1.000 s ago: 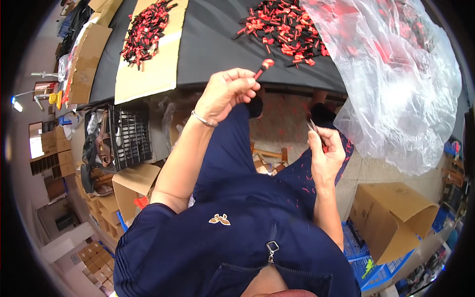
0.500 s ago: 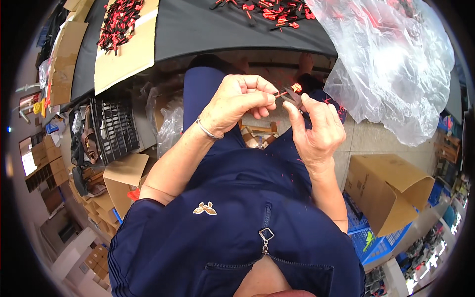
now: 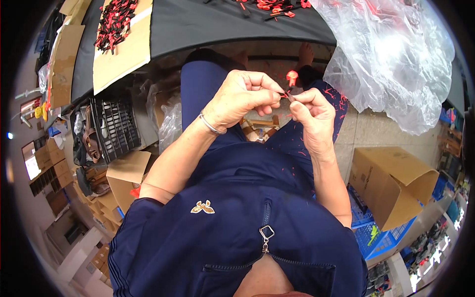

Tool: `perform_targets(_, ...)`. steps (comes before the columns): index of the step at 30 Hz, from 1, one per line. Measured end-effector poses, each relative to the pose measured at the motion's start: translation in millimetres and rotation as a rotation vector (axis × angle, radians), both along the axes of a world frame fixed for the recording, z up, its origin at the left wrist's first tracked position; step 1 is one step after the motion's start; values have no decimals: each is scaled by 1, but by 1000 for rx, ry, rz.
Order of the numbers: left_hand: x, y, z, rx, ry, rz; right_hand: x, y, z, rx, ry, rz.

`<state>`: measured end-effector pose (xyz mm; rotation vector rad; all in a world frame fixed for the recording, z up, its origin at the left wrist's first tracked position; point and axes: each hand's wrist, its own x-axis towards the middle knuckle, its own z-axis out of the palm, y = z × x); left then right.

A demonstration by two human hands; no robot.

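Note:
Over my lap, my left hand pinches a small red-and-black piece between thumb and fingertips. The piece's red, flower-like head stands up above the fingertips on a short dark stem. Close against it, my right hand is closed, its thumb and forefinger pressed together at the piece's lower end. What lies inside the right fingers is too small and covered to make out; the dark blades there earlier no longer show clearly. Red thread scraps are scattered on my right trouser leg.
A black-covered table lies ahead, with red-and-black pieces heaped on cardboard and farther right. Clear plastic sheeting hangs over its right side. A black crate stands left; an open carton sits on a blue crate at right.
The red head now stands upright above my fingertips instead of lying to the side. My right hand has turned and drawn its fingers in, and the dark blades have dropped from clear sight.

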<state>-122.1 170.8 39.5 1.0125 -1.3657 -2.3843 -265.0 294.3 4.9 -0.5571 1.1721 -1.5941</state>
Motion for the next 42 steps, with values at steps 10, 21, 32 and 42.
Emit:
perform_targets(10, -12, 0, -8, -32, -55, 50, -4, 11, -6, 35, 465, -256)
perform_targets(21, -14, -1, -11, 49, -22, 39, -12, 5, 0, -63, 1193, -279)
perform_targets(32, -15, -12, -18, 157, -38, -74, -21, 1, 1, -108, 1516, -159)
perform_targets(42, -19, 15, -21, -1217, -96, -126, -15, -5, -5, 246, -55, -78)
